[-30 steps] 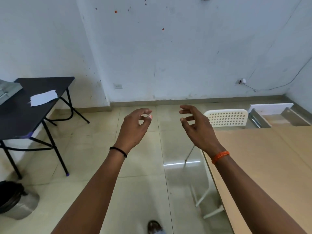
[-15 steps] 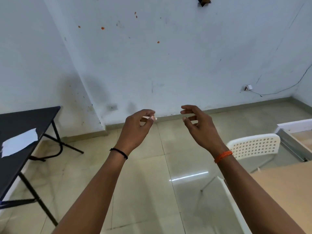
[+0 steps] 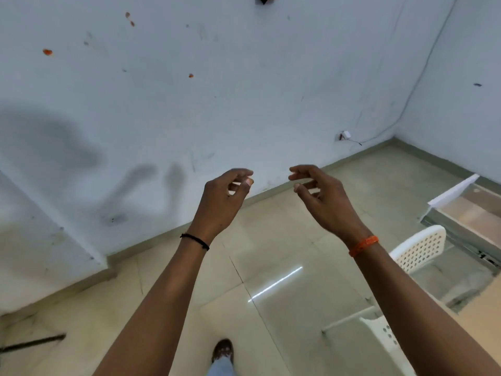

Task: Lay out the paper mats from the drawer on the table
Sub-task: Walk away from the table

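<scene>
Both of my hands are raised in mid-air over the tiled floor, facing the white wall. My left hand (image 3: 222, 202), with a black band at the wrist, has loosely curled fingers and holds nothing. My right hand (image 3: 322, 199), with an orange band at the wrist, is likewise loosely curled around nothing. An open drawer (image 3: 458, 189) with a white front juts out at the right edge; what shows of its inside looks bare. No paper mat is in view.
A white perforated chair (image 3: 417, 251) stands at the right beside the tan wooden table (image 3: 485, 316). A black table leg (image 3: 32, 343) lies at the lower left. My shoe (image 3: 222, 351) shows at the bottom. A cable and plug (image 3: 344, 135) hang on the wall.
The view has swung away from the black table with its white sheet, which has left the frame at the left. The wooden table has slid to the right edge. Both hands keep their pose.
</scene>
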